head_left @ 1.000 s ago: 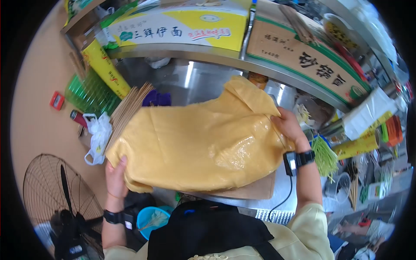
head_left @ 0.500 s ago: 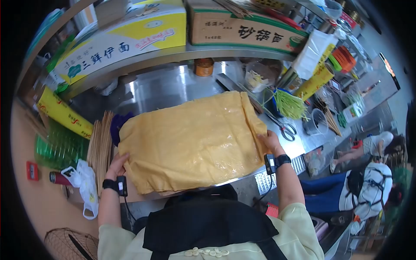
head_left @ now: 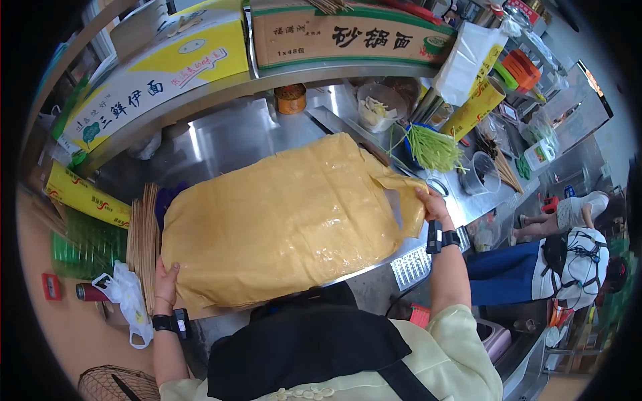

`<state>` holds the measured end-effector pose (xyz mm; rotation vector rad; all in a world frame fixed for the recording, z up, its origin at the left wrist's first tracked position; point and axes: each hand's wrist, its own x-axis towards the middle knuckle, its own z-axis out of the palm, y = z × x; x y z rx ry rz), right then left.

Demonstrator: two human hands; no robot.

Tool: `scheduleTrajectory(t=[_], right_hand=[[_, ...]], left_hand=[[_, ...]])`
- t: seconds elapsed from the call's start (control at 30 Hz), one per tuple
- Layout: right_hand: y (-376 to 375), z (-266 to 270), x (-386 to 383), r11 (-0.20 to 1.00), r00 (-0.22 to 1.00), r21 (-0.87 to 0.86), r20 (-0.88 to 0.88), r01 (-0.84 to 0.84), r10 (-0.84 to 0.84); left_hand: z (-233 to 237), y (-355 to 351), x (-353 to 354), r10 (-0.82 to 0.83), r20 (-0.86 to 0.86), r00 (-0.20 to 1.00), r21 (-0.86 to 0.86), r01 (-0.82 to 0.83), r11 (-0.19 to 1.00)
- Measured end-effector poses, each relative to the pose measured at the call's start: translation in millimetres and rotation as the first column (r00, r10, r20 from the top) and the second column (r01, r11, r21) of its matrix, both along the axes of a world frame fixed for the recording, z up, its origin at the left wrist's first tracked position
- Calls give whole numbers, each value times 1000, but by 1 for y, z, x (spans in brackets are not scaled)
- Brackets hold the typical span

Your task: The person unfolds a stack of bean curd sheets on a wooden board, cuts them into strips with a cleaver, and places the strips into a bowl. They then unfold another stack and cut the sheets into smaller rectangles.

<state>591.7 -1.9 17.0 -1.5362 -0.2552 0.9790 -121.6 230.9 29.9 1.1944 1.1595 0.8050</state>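
A stack of broad, yellow tofu skin sheets [head_left: 267, 220] lies on the steel counter, creased and shiny towards its right end. My right hand [head_left: 436, 206] is closed on the right edge of the tofu skin, where a strip is pulled outward and a gap shows beside the stack. At the left edge, my left hand [head_left: 166, 286] touches the tofu skin with thumb and fingers apart. Its fingers lie along the side, next to a bundle of wooden skewers [head_left: 142, 234]. Both wrists carry black straps with small devices.
Behind stand a knife [head_left: 334, 123], a tin [head_left: 291, 99], a tub of cut food [head_left: 378, 110] and green shreds in a blue container [head_left: 433, 148]. Cartons [head_left: 348, 40] fill the shelf above. A clear cup [head_left: 480, 172] stands right. Another person [head_left: 568, 267] is beyond the counter.
My right hand has drawn the tofu skin's right edge outward to the right, opening a gap. The stack sits tilted and further left in view. My left hand's fingers have spread along the edge.
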Motion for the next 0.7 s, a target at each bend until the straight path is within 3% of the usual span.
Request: scheduleTrajectory(t=[0.07,0.17,0.3,0.4,0.57,0.7], right_hand=[[-8,21,-4,997,987,10,-138,-76,77],[-6,62,-28,994,946,84,-311,-73,96],[22,89,-41,955,947,171,-170,-242,271],[57,133,-64,896,940,315,-36,-313,341],[108,206,-122,773,890,474,51,-422,454],[117,182,-150,824,880,309,154,-475,450]], left_hand=[[10,-7,7,30,11,999,-2,-30,1000],[-23,-10,-10,77,94,993,-241,-53,969],[-60,-20,-24,38,17,999,-269,-32,963],[-53,-24,-13,5,-149,989,-202,-36,979],[-60,-31,-16,95,-68,993,-142,-104,984],[-54,-37,-12,89,-80,993,-184,-102,978]])
